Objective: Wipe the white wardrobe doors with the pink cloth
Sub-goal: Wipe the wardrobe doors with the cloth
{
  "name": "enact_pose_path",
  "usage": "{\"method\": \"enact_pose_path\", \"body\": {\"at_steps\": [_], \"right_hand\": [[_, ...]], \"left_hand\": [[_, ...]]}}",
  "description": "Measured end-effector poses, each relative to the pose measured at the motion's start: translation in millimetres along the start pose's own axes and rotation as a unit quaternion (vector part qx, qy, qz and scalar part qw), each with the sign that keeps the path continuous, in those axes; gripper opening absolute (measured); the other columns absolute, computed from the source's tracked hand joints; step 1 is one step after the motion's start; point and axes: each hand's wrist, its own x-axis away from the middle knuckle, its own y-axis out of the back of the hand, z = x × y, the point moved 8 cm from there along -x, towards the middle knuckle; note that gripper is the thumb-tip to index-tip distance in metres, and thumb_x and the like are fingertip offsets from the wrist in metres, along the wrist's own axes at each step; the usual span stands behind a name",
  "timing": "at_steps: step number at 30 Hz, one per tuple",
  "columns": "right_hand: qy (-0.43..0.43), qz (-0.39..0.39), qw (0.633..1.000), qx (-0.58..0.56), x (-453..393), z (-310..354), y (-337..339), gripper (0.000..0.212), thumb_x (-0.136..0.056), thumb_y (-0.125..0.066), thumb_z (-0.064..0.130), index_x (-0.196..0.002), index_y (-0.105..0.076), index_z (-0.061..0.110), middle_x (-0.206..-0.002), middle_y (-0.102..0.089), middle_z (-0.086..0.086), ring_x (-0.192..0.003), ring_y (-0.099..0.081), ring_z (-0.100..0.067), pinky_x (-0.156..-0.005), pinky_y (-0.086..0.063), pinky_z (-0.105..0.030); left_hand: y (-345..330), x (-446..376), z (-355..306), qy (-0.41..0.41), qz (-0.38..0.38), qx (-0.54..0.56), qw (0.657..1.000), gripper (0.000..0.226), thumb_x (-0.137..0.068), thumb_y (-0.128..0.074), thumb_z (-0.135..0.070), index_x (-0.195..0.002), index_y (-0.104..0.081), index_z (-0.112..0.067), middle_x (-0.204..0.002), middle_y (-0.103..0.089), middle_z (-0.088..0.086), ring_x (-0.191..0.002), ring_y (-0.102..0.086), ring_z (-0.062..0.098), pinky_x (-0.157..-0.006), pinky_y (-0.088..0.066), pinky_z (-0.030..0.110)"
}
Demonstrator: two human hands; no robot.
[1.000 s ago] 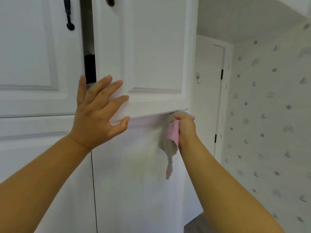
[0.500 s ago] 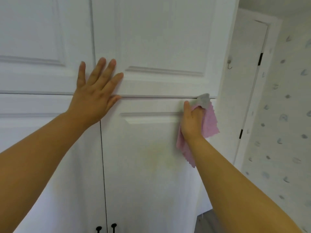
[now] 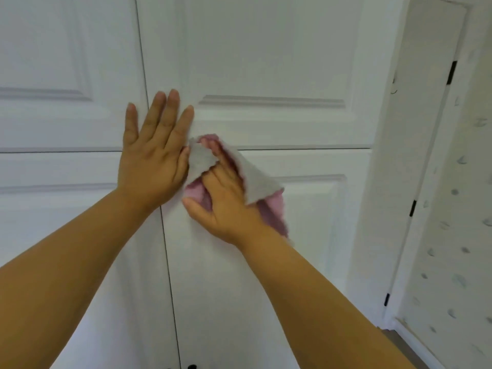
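Observation:
The white wardrobe fills the view, with its upper right door (image 3: 266, 49) and lower right door (image 3: 306, 235) both closed. My left hand (image 3: 151, 161) lies flat with straight fingers on the vertical seam between the doors. Right beside it, my right hand (image 3: 226, 206) presses the pink cloth (image 3: 275, 209) against the top of the lower right door, at the horizontal gap. The cloth's grey side folds over my fingers, and my thumb is spread away from it.
Upper left door (image 3: 53, 49) and lower left door (image 3: 53, 209) are closed. Black knobs (image 3: 191, 366) peek in at the bottom edge. To the right are a white room door (image 3: 426, 129) with black hinges and a patterned wall (image 3: 466, 235).
The upper right door, ajar a second ago, is now closed. My right hand slid the cloth left along the horizontal gap, from the door's right edge to beside my left hand.

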Motion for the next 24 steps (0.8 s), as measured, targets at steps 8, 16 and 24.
{"method": "enact_pose_path", "body": {"at_steps": [8, 16, 24], "right_hand": [[-0.129, -0.161, 0.975, 0.082, 61, -102, 79, 0.047, -0.097, -0.055, 0.016, -0.142, -0.052, 0.002, -0.146, -0.042, -0.014, -0.138, -0.033, -0.024, -0.121, -0.023, -0.038], [0.083, -0.122, 0.983, 0.107, 6, -40, 29, 0.044, -0.094, -0.069, 0.022, -0.132, -0.063, 0.003, -0.135, -0.061, -0.017, -0.128, -0.048, -0.031, -0.111, -0.037, -0.037], [0.014, 0.022, 0.998, -0.051, 1, -30, 19, 0.045, -0.104, -0.054, 0.033, -0.148, -0.046, 0.03, -0.153, -0.037, 0.02, -0.137, -0.028, 0.014, -0.117, -0.018, -0.01]], "left_hand": [[0, 0, -2, 0.009, -0.005, -0.016, 1.0, 0.058, -0.106, -0.029, -0.033, -0.158, -0.02, -0.009, -0.164, -0.015, 0.018, -0.153, -0.012, 0.034, -0.121, 0.0, 0.054], [-1, -1, -2, 0.012, 0.005, -0.028, 1.0, 0.06, -0.105, -0.034, -0.034, -0.158, -0.021, -0.009, -0.164, -0.018, 0.018, -0.152, -0.014, 0.034, -0.122, -0.005, 0.056], [4, -2, -2, 0.009, 0.001, -0.002, 1.0, 0.057, -0.105, -0.029, -0.029, -0.158, -0.023, -0.009, -0.163, -0.019, 0.019, -0.152, -0.016, 0.036, -0.121, -0.004, 0.056]]}}
